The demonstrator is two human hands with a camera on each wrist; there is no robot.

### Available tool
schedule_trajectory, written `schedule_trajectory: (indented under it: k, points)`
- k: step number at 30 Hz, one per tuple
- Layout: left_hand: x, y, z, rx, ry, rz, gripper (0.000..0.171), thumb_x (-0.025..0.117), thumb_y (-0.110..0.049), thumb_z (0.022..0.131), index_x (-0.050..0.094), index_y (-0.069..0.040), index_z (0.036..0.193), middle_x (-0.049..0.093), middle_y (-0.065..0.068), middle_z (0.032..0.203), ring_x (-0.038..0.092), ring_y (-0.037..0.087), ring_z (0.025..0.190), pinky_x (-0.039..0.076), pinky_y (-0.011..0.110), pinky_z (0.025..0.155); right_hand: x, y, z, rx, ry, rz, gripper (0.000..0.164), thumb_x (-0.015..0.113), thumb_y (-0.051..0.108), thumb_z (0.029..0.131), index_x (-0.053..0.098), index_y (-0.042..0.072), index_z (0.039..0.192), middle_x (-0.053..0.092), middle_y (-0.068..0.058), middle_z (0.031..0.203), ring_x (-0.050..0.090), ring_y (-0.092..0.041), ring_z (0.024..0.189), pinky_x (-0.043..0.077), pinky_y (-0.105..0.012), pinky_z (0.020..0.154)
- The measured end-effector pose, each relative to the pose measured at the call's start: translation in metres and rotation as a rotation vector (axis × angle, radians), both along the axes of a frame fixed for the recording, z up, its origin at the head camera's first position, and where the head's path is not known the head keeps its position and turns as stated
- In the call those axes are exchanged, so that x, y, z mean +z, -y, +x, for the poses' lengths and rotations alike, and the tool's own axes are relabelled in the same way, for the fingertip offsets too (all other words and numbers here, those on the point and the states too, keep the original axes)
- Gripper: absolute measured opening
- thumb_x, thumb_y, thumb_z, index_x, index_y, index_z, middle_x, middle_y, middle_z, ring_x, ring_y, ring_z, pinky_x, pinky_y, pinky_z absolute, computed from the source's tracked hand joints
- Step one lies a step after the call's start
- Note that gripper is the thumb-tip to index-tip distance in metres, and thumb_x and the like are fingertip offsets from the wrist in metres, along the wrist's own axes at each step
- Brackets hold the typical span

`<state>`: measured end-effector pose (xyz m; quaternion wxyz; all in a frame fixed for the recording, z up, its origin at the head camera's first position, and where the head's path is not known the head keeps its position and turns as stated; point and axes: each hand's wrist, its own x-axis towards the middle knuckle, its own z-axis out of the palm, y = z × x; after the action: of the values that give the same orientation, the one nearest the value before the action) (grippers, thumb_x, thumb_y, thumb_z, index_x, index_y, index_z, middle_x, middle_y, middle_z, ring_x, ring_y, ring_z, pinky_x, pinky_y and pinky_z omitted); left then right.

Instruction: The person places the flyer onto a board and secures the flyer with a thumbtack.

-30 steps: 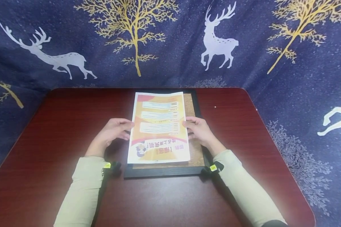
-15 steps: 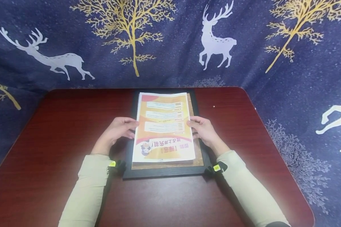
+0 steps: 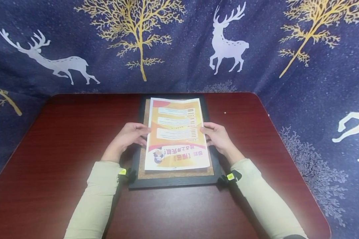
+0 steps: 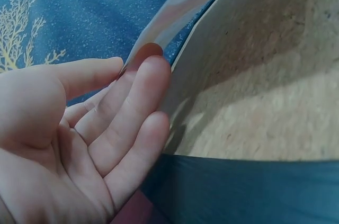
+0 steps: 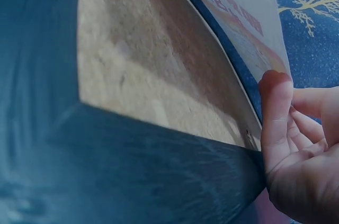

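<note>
A printed sheet of paper, orange and yellow with white text boxes, is held over a dark picture frame with a cork-like backing. Its lettering appears upside down in the head view. My left hand pinches the sheet's left edge between thumb and fingers. On the opposite edge, my right hand pinches it the same way. Both wrist views show the paper raised above the backing, with a shadow cast on it. The frame lies flat on the table.
The dark red table extends around the frame. A tiny pale speck lies to the frame's right. Behind the table hangs a blue cloth printed with white deer and golden trees.
Both hands have shifted to the right with the sheet, bringing it more centrally over the frame. A strip of backing now shows on the sheet's left side. The grip looks the same.
</note>
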<state>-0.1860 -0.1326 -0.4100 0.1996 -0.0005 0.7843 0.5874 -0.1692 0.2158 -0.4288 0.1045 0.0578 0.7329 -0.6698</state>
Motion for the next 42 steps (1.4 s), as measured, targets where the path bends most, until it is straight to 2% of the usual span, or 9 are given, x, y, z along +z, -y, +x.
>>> schedule_trajectory:
  k: [18, 24, 42]
  points:
    - [-0.0001, -0.0056, -0.0013, 0.014, -0.003, -0.026, 0.036, 0.067, -0.018, 0.097, 0.064, 0.007, 0.123, 0.07, 0.024, 0.108, 0.072, 0.022, 0.067, 0.06, 0.033, 0.067, 0.0022, 0.0037, -0.0015, 0.009, -0.02, 0.04, 0.036, 0.064, 0.013, 0.099, 0.062, -0.001, 0.132, 0.073, -0.02, 0.107, 0.074, -0.021, 0.078, 0.06, -0.036, 0.061]
    - [-0.0008, -0.0045, -0.0024, 0.021, 0.001, -0.052, 0.037, 0.067, -0.019, 0.097, 0.063, 0.007, 0.124, 0.071, 0.024, 0.105, 0.072, 0.023, 0.067, 0.06, 0.032, 0.067, 0.0018, 0.0043, -0.0034, 0.005, -0.02, 0.074, 0.039, 0.066, 0.014, 0.098, 0.061, -0.002, 0.133, 0.073, -0.02, 0.106, 0.074, -0.02, 0.077, 0.06, -0.034, 0.061]
    - [-0.0016, -0.0045, -0.0024, 0.021, 0.041, -0.032, 0.037, 0.067, -0.018, 0.097, 0.062, 0.007, 0.125, 0.069, 0.026, 0.106, 0.07, 0.023, 0.06, 0.059, 0.03, 0.059, -0.0004, 0.0062, -0.0073, 0.028, -0.018, 0.086, 0.037, 0.064, 0.012, 0.098, 0.06, -0.003, 0.132, 0.072, -0.022, 0.108, 0.075, -0.022, 0.079, 0.061, -0.038, 0.065]
